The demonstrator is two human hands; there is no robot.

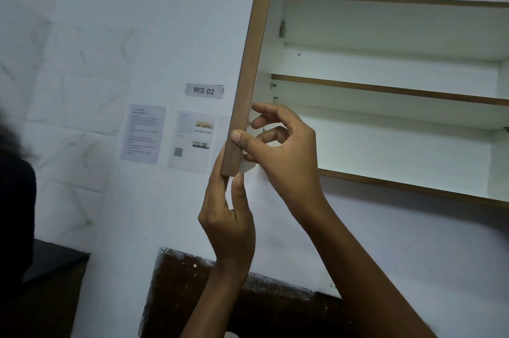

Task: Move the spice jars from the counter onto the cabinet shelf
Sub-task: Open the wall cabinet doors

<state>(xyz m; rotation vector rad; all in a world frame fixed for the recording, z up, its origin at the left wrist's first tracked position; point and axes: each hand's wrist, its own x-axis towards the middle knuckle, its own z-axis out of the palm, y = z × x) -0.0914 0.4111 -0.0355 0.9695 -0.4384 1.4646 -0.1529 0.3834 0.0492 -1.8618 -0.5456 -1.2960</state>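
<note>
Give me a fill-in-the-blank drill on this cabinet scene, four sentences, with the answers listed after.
1. The left hand and the right hand both grip the cabinet's ____.
2. The cabinet stands ____, its shelves in view.
3. The wall label reads WS ____.
4. The hand placed higher is the ____ one.
Missing words: door; open; 02; right.

cabinet door [249, 67] left of shelves [385, 91] | papers [143, 133] on wall left of door
</note>
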